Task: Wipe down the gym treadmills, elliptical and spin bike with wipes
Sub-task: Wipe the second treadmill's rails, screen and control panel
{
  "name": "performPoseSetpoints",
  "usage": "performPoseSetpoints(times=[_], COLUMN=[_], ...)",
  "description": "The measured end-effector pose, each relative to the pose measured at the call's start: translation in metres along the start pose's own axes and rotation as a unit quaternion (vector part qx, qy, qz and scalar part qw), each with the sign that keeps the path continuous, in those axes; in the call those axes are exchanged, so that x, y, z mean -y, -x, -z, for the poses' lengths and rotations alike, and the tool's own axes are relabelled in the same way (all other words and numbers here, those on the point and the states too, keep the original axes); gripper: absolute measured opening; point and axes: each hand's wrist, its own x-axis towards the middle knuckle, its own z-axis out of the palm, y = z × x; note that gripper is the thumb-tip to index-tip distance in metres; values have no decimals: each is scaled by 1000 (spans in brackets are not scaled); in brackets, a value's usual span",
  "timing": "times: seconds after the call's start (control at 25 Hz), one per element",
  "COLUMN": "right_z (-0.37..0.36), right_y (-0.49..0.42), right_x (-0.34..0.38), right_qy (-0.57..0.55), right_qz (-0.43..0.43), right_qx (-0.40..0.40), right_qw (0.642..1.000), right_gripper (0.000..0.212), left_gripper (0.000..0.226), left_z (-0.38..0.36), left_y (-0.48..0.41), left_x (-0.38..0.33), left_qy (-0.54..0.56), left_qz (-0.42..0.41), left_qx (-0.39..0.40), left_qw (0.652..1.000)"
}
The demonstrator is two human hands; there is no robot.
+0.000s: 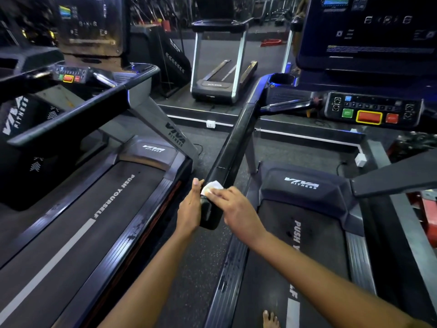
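A black handrail (236,143) of the right treadmill (302,185) runs from its console down to the middle of the view. A small white wipe (212,187) lies on the rail near its lower end. My right hand (233,209) presses the wipe against the top of the rail with its fingers laid over it. My left hand (190,209) rests flat against the left side of the rail's end, fingers straight. Most of the wipe is hidden under my right fingers.
A second treadmill (99,209) stands to the left, its rail (71,119) reaching across. A third treadmill (222,74) stands at the back. The right console (371,110) has green and red buttons. A narrow strip of floor (189,268) runs between the two machines. A bare foot (270,319) shows at the bottom.
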Motion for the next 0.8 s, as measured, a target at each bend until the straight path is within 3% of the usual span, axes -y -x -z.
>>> performPoseSetpoints(times=[0.16,0.24,0.28,0.36,0.44,0.52,0.64,0.8], right_z=[3,4,3,-4,-19,-32,-27,0], right_y=[33,39,37,27,21,22,25,26], right_x=[33,37,35,26,29,42,62,74], right_qy=[-82,-192,-256,-340,-333,-310,-328,-372], right_qz=[-25,-121,-215,-409,-521,-540,-529,-450], right_qx=[-26,-68,-99,-140,-98,-88,-115,-126], right_qw=[996,972,937,835,780,778,774,802], right_gripper=[53,51,49,47,47,46,47,44], left_gripper=[98,103,104,97,92,90,65,57], left_z=[2,3,3,4,3,4,3,7], left_y=[0,-4,-4,0,6,8,7,7], left_x=[-3,2,4,-2,-7,-9,-11,-13], left_qy=[23,30,22,0,-16,-32,-64,-88], left_qz=[23,25,30,26,20,14,5,-28], left_qx=[29,35,36,39,38,35,27,53], left_qw=[999,999,999,999,999,999,998,994])
